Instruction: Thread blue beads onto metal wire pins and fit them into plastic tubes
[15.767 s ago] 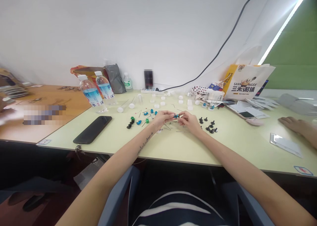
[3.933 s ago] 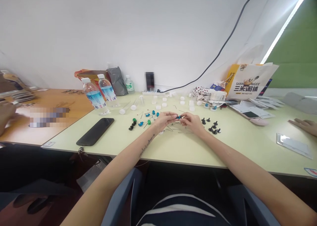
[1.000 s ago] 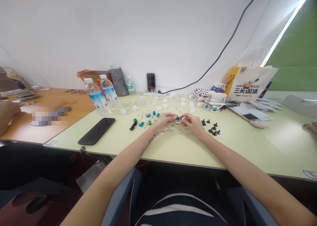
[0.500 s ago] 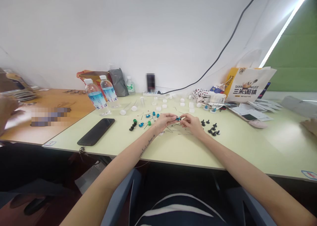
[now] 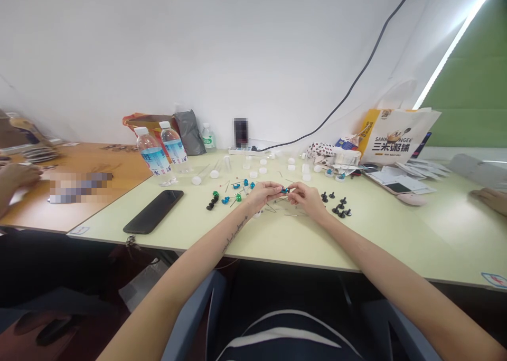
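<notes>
A: State the position of the hands.

B: The left hand (image 5: 261, 192) and right hand (image 5: 307, 197) meet over the table (image 5: 277, 234), with a small part (image 5: 284, 190) between their fingertips.

A: What lies to each side?

B: Loose parts (image 5: 227, 195) and a phone (image 5: 153, 218) lie left; small pieces (image 5: 336, 205) lie right. Two bottles (image 5: 162, 150) stand behind the phone. A paper bag (image 5: 396, 136) stands at the far right, by the wall.

Matt desk, glossy small parts
The pale desk (image 5: 277, 234) looks matt; phone (image 5: 153, 218) glossy black; water bottles (image 5: 152, 155) clear plastic; bag (image 5: 392, 136) paper.
</notes>
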`<control>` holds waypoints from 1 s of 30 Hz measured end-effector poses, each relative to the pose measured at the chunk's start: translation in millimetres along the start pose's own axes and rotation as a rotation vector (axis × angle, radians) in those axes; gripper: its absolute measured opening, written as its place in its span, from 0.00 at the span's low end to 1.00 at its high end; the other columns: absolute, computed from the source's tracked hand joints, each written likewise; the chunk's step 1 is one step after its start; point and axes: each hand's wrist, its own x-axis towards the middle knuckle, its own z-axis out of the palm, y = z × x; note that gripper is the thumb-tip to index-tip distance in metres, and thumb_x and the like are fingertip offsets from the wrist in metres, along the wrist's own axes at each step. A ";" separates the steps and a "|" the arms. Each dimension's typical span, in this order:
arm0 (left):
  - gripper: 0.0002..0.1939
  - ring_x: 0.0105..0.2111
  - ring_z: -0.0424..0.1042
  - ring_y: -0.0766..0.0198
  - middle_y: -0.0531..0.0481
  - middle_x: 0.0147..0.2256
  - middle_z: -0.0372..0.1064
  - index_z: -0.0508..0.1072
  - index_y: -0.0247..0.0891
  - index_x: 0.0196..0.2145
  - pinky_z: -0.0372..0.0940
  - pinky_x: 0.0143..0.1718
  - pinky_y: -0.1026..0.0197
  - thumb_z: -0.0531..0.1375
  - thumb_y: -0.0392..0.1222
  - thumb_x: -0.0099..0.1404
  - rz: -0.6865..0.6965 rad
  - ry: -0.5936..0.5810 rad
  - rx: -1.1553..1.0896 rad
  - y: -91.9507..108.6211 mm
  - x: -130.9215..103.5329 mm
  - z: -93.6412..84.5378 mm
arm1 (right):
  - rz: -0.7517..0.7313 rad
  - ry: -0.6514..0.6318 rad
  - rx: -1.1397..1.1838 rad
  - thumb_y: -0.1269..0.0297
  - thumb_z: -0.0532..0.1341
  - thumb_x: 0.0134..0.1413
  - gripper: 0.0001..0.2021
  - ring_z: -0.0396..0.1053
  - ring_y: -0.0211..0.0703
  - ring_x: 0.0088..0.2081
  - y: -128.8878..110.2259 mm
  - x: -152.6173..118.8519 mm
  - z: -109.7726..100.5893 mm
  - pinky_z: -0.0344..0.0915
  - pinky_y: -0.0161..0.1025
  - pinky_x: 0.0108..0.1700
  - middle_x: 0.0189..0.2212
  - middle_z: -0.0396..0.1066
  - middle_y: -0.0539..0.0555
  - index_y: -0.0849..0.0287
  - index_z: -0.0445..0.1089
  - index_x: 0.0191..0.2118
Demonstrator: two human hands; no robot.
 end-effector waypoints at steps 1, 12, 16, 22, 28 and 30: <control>0.10 0.35 0.74 0.63 0.45 0.32 0.73 0.73 0.29 0.32 0.64 0.48 0.60 0.66 0.34 0.51 -0.001 0.001 0.001 0.1 -0.1 0.1 | -0.001 -0.001 0.002 0.57 0.58 0.51 0.12 0.70 0.38 0.23 0.3 0.0 0.1 0.69 0.37 0.28 0.24 0.72 0.51 0.58 0.66 0.38; 0.09 0.35 0.74 0.64 0.44 0.33 0.73 0.73 0.28 0.32 0.63 0.49 0.60 0.65 0.33 0.52 -0.001 0.025 -0.013 2.0 -1.2 2.3 | 0.020 0.004 0.017 0.57 0.58 0.50 0.12 0.70 0.39 0.23 -0.8 -0.2 1.2 0.69 0.38 0.28 0.24 0.72 0.50 0.57 0.65 0.40; 0.09 0.35 0.74 0.64 0.44 0.33 0.73 0.73 0.28 0.32 0.63 0.49 0.59 0.65 0.33 0.52 -0.005 0.024 -0.008 1.0 -1.1 1.8 | 0.013 0.003 0.006 0.57 0.58 0.51 0.12 0.70 0.40 0.24 -1.3 -0.1 1.6 0.69 0.38 0.29 0.24 0.72 0.50 0.56 0.65 0.40; 0.09 0.35 0.73 0.64 0.44 0.33 0.73 0.73 0.28 0.32 0.63 0.49 0.60 0.65 0.33 0.51 -0.004 0.003 -0.010 1.8 -2.0 1.7 | 0.011 0.005 0.011 0.57 0.58 0.50 0.11 0.70 0.39 0.22 -0.1 -0.2 1.0 0.69 0.37 0.28 0.24 0.72 0.50 0.57 0.65 0.38; 0.09 0.35 0.73 0.64 0.44 0.33 0.73 0.73 0.28 0.32 0.63 0.49 0.59 0.65 0.33 0.52 -0.005 0.003 -0.015 3.5 -3.1 2.5 | 0.016 0.010 0.017 0.56 0.58 0.50 0.12 0.70 0.39 0.23 0.8 -0.1 1.2 0.69 0.38 0.29 0.24 0.72 0.50 0.56 0.66 0.39; 0.08 0.35 0.73 0.64 0.44 0.33 0.73 0.73 0.29 0.32 0.63 0.49 0.59 0.65 0.33 0.52 -0.001 0.021 -0.022 3.8 -3.2 3.0 | 0.019 0.016 0.020 0.56 0.58 0.50 0.13 0.70 0.39 0.23 -0.3 -0.3 1.3 0.69 0.38 0.29 0.24 0.72 0.50 0.56 0.65 0.41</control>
